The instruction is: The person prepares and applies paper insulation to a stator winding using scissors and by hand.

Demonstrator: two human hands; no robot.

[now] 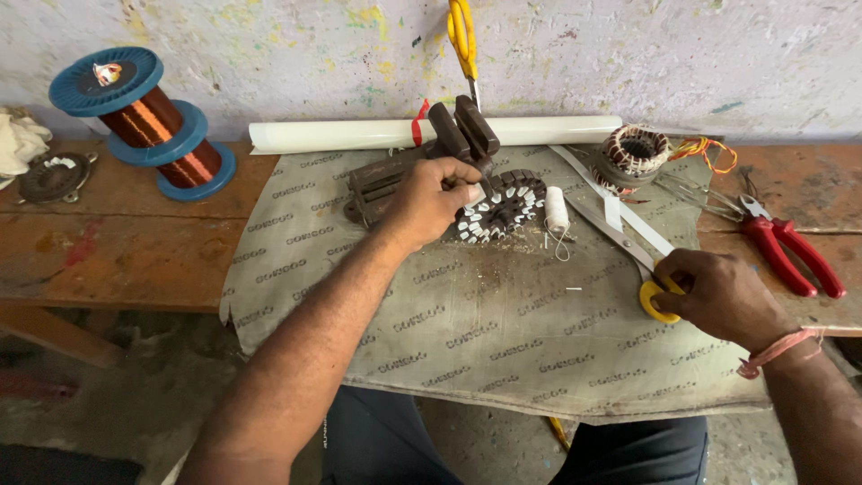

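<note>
The left hand (431, 199) reaches forward, arm extended, fingers pinched on the slotted stator core (503, 205) lying on the grey sheet (503, 332) over the worktop (117, 242). The right hand (718, 296), wrist bent inward, grips the yellow-handled scissors (628, 247) near the sheet's right edge.

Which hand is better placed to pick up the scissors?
The right hand, probably: its fingers already rest on the yellow handle of the scissors. The left hand is busy at the stator.
</note>
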